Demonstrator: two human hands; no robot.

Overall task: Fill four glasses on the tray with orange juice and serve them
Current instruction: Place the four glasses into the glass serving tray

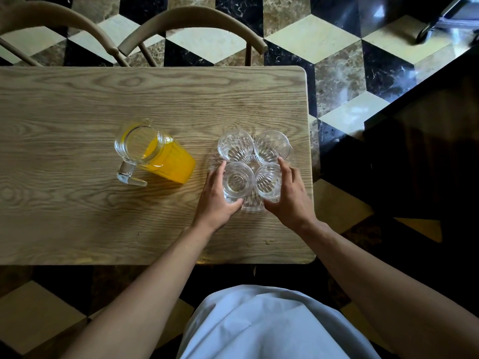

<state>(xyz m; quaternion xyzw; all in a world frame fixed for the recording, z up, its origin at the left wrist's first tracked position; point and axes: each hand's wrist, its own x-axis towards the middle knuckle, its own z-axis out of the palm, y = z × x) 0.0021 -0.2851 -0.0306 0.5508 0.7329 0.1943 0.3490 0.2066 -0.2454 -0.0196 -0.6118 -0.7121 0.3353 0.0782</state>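
Note:
Several clear ribbed glasses stand close together on a clear glass tray (251, 207) near the right end of the wooden table (77, 99): far left glass (235, 145), far right glass (271, 146), near left glass (238, 180), near right glass (268, 180). All look empty. My left hand (216, 198) grips the tray's left side beside the near left glass. My right hand (291, 196) grips the tray's right side beside the near right glass. A glass pitcher of orange juice (153, 151) stands to the left, its handle toward me.
Two wooden chairs (191, 27) stand at the table's far side. The table's right edge lies just past the tray. A dark cabinet (427, 151) sits to the right over a patterned marble floor.

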